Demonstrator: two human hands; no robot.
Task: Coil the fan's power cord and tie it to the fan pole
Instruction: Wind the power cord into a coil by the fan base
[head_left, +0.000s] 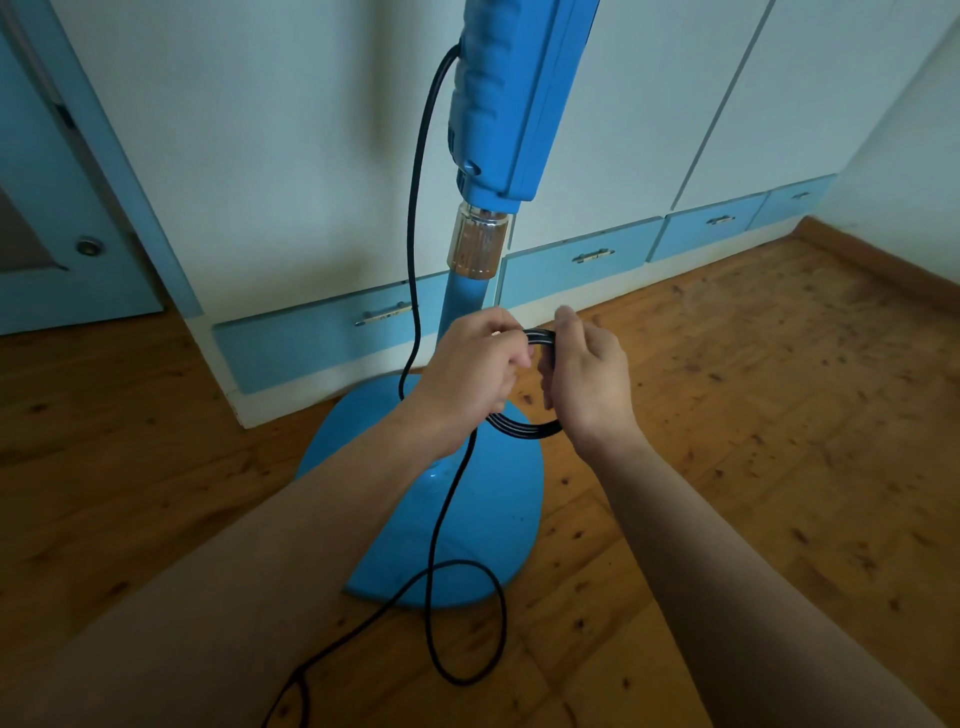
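Note:
A blue standing fan rises in the middle, with its blue pole (462, 301) under a clear collar and a blue oval base (483, 530) on the floor. The black power cord (415, 218) hangs from the fan's upper body down the left side of the pole. In front of the pole, a small coil of several cord loops (535, 426) is held by both hands. My left hand (467, 369) grips the coil's left side. My right hand (587, 374) pinches its top right. A loose length of cord (447, 525) trails over the base and loops on the floor toward the bottom left.
White wardrobe doors with blue drawers (576, 260) stand right behind the fan. A blue door (67, 218) is at the left. The wooden floor (779, 415) stretches to the right, bounded by a white wall with a wooden skirting board.

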